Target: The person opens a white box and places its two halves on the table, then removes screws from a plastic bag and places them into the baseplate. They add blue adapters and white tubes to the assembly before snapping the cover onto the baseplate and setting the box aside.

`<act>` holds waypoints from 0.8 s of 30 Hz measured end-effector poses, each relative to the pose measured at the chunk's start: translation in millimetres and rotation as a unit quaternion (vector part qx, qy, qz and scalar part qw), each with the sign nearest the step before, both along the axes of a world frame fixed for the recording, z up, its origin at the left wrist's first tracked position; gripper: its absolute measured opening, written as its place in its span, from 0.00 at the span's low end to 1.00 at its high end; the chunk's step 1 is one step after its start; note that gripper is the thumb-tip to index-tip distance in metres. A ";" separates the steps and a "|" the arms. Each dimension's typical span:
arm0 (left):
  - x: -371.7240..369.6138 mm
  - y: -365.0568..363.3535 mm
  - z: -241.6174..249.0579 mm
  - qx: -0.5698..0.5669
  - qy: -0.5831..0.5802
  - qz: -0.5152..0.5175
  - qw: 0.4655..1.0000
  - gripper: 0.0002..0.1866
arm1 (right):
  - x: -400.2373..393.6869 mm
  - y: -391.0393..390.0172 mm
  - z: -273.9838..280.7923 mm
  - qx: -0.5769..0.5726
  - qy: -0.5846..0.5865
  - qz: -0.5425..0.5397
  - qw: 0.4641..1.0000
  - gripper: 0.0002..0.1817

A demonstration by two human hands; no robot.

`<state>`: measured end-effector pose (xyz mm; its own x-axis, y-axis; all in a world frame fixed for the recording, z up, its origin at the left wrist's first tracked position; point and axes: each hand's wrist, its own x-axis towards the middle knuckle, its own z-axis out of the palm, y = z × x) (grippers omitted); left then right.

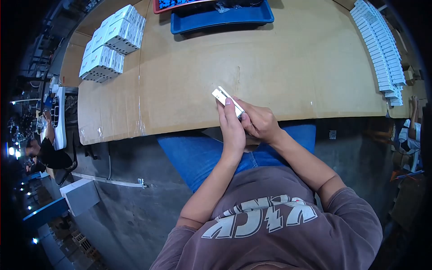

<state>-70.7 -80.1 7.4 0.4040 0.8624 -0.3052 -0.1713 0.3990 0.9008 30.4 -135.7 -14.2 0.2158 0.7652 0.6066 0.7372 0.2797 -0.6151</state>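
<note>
A small white box (228, 101) is held between both hands above the table's front edge, tilted with its upper end pointing up and left. My left hand (231, 128) is closed round its left side, with the thumb lying on the box's face. From the right, my right hand (262, 121) grips the lower end, fingers pressed together. The fingers behind the box are hidden. A narrow dark gap or strip shows along the box's upper right side.
Stacked white boxes (105, 45) stand at the table's left, and long rows of white boxes (380, 49) at the right. A blue tray (220, 22) and a red tray (157, 10) with blue pieces lie at the far edge. Other people are at both sides.
</note>
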 end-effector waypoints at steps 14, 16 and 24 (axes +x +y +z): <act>-23.0 32.7 11.5 0.149 -0.036 -0.057 0.986 0.37 | 11.2 -1.6 24.3 -0.114 0.262 0.077 0.955 0.21; -30.8 36.5 8.5 0.204 -0.026 -0.121 0.971 0.49 | 11.1 -3.2 31.2 -0.235 0.470 0.066 0.848 0.23; -24.8 33.2 6.6 0.220 -0.047 -0.110 0.968 0.53 | 7.3 -3.2 49.5 -0.233 0.560 0.086 0.790 0.28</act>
<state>-95.5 -46.8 14.0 0.6005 0.7907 0.1192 -0.2159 0.0168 0.9763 37.6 -138.9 35.3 0.2854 0.9257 -0.2481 -0.3673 -0.1334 -0.9205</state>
